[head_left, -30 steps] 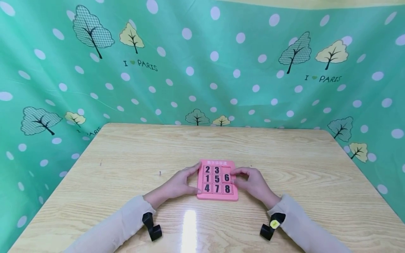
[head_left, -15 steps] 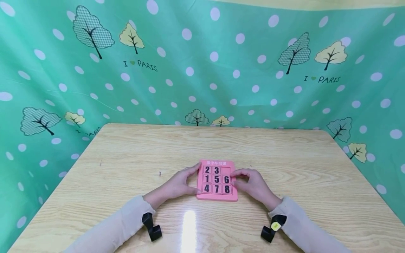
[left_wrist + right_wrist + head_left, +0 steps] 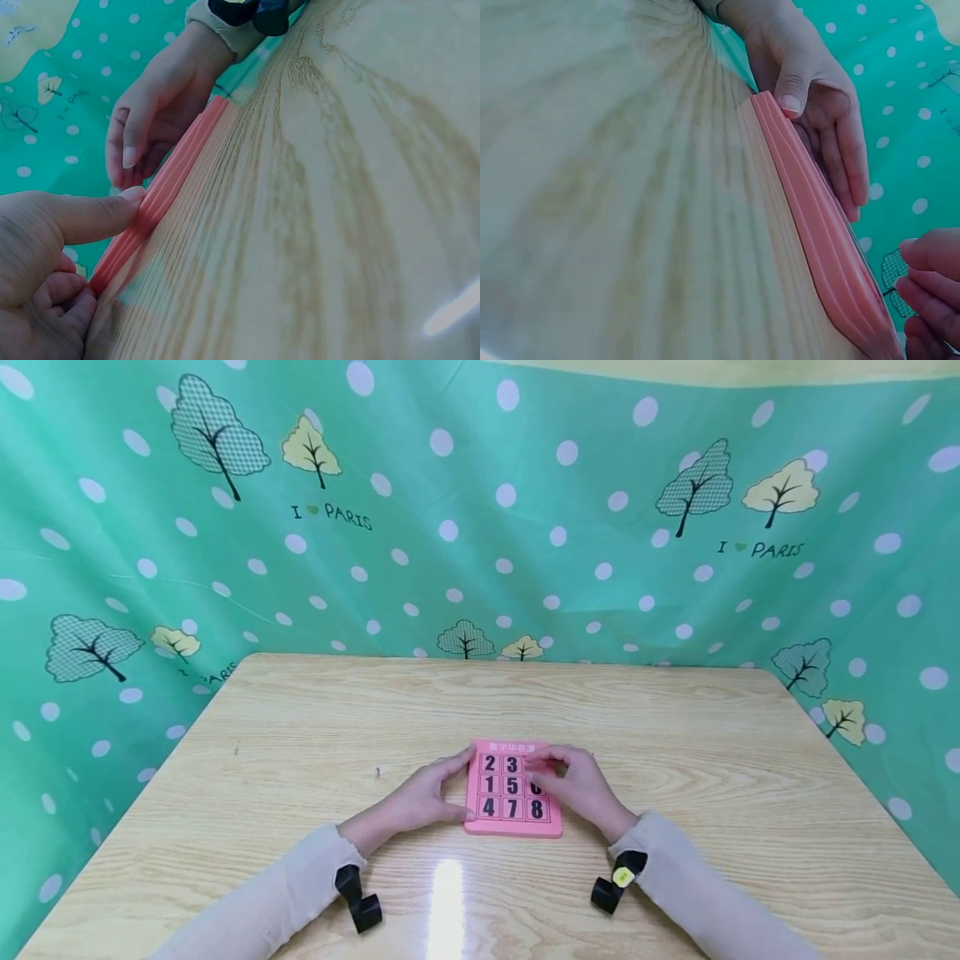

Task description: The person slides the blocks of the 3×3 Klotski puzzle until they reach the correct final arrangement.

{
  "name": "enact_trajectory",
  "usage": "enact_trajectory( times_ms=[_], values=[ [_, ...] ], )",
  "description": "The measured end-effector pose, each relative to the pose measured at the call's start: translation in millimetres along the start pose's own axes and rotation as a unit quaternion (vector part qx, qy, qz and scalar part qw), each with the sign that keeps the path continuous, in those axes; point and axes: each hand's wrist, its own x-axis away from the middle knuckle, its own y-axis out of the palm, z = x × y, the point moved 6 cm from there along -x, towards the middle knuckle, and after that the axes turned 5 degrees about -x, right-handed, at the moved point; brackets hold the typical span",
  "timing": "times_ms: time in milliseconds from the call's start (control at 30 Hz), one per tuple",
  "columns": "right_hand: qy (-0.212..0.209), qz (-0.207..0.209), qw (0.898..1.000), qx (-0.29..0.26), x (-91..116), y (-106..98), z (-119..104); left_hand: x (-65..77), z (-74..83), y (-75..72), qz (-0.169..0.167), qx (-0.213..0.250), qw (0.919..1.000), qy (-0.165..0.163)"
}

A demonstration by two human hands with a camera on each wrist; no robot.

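Observation:
A pink number slide puzzle (image 3: 513, 829) lies flat on the table, its black-numbered tiles set in a square frame. From the top, the rows read 2, 3, then 1, 5, 6, then 4, 7, 8; the top right slot is covered by fingers. My left hand (image 3: 422, 799) holds the left side of the frame, index finger at the upper corner and thumb (image 3: 105, 214) at the lower one. Over the right side hovers my right hand (image 3: 588, 787), fingers bent, partly hiding the 6 tile (image 3: 536, 790). The right wrist view shows its fingers (image 3: 934, 289) apart from the frame (image 3: 817, 225).
The wood-grain table (image 3: 337, 727) spreads around the puzzle, with a bright reflection near its front. A green dotted curtain (image 3: 480, 510) hangs behind and at both sides. Each sleeve carries a black wrist camera, the left one (image 3: 366, 910) and the right one (image 3: 607, 893).
The 6 tile slid down into the middle row, leaving the top right slot vacant. My right hand then moved left and slightly up over the board. My left hand stayed put.

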Motion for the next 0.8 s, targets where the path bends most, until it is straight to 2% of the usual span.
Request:
enact_trajectory(
  times_ms=[367, 800],
  values=[
    [-0.014, -0.010, 1.000, -0.012, -15, 16, -4, 0.9, 2.5, -0.9, -0.004, 0.007, 1.0000, 0.002],
    [-0.019, -0.010, 1.000, 0.002, -20, 24, -8, 1.9, 3.7, -1.9, -0.007, 0.009, 0.9999, 0.006]
  ],
)
